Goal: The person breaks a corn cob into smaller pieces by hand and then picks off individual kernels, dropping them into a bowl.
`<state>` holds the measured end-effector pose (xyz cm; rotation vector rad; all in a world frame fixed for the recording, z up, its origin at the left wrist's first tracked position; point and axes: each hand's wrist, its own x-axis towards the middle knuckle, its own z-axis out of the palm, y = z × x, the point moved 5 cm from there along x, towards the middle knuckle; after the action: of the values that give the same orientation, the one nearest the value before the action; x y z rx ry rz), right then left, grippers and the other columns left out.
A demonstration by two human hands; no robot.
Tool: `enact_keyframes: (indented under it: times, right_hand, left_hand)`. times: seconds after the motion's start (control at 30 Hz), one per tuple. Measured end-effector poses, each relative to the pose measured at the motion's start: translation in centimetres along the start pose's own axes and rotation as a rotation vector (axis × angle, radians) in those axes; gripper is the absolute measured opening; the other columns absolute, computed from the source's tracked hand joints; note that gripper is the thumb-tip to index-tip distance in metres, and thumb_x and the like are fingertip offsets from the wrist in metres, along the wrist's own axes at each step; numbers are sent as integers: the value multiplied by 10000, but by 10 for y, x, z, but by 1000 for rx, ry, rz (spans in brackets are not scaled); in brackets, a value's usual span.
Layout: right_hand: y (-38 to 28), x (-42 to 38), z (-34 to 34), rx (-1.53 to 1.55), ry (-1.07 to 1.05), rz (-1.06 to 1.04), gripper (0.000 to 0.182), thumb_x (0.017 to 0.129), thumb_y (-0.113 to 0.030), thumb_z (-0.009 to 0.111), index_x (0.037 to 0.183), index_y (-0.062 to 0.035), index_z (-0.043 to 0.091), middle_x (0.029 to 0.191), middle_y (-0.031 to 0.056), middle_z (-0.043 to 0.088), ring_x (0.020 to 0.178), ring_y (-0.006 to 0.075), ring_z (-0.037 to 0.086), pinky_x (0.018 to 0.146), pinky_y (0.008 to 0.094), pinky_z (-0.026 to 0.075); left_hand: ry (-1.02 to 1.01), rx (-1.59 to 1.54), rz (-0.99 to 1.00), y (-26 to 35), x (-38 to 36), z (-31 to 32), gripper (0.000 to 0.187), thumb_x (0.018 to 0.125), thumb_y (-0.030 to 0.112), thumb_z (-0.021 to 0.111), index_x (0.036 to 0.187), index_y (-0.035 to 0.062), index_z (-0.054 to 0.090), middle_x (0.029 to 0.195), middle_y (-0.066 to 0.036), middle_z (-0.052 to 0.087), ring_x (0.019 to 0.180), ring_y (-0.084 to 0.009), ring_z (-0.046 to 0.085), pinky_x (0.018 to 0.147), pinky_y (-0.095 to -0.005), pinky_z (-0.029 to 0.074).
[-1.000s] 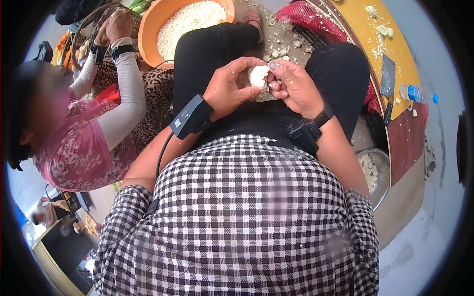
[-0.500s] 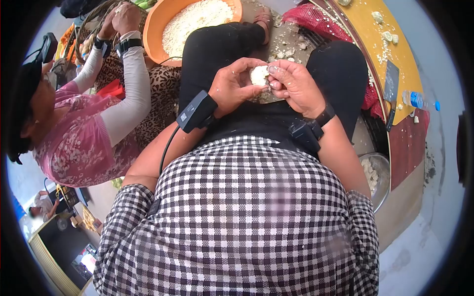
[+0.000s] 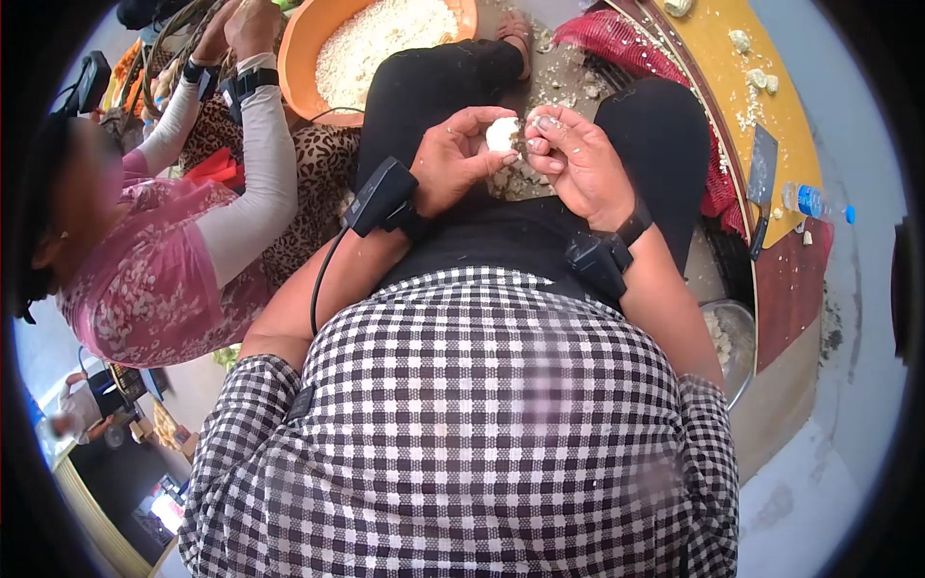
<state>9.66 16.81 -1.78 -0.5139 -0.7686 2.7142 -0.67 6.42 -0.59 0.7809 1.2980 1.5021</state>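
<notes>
Far left: co-worker [image 3: 154, 270] sits side-on, co-worker's hands [image 3: 251, 29] raised close together near the top edge. Next, orange basin [image 3: 300, 72] on the floor, white bits [image 3: 376, 48] heaped inside. Left hand [image 3: 451, 159] pinches white lump [image 3: 501, 135] between thumb and fingers; lump sits over the gap between the knees. Right hand [image 3: 585, 173] just beside it, fingers curled, thumb against index; can't tell if anything's between them or if they touch the lump. Pale scraps [image 3: 591, 91] on the floor beyond. Then red mesh bag [image 3: 631, 40]; below it, metal bowl [image 3: 749, 361] holding pale pieces, partly hidden by right forearm. Far right: yellow board [image 3: 800, 120] with cleaver [image 3: 762, 169] and a few white chunks [image 3: 740, 40]; bottle [image 3: 806, 200] lies on its side by the board's edge.
</notes>
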Motion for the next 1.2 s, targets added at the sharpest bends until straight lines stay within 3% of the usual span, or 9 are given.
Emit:
enact_keyframes:
  times: [0.23,0.47,0.57,1.2]
  right_hand:
    - [-5,-6,9,-42,-69,-11,146,914,-188,530,895,-43,529,817,48,553,668,65,486,497,170,377]
    - [0,-7,1,-406,53,-4,158,864,-185,627,860,-51,544,722,12,535,578,44,463,469,153,372]
    - [1,-4,-4,-421,89,10,158,851,-165,645,844,-37,554,712,12,534,561,44,458,459,156,371]
    - [9,10,4,-288,71,139,110,868,-71,598,862,32,559,740,52,542,589,53,459,439,154,343]
  left_hand:
    - [-13,16,56,-1,2,3,445,792,-54,603,1211,-6,462,1085,-70,553,961,-112,548,800,-245,464]
    - [-34,81,27,-2,-1,11,455,774,-65,632,1192,-14,461,1053,-76,568,892,-100,576,727,-222,481]
    - [-41,53,2,-7,-3,9,450,767,-53,637,1188,1,485,1092,-57,557,984,-121,552,855,-268,462]
    - [-24,58,33,-2,-6,-6,425,782,-54,630,1175,-4,475,1121,-81,547,1023,-148,539,884,-290,451]
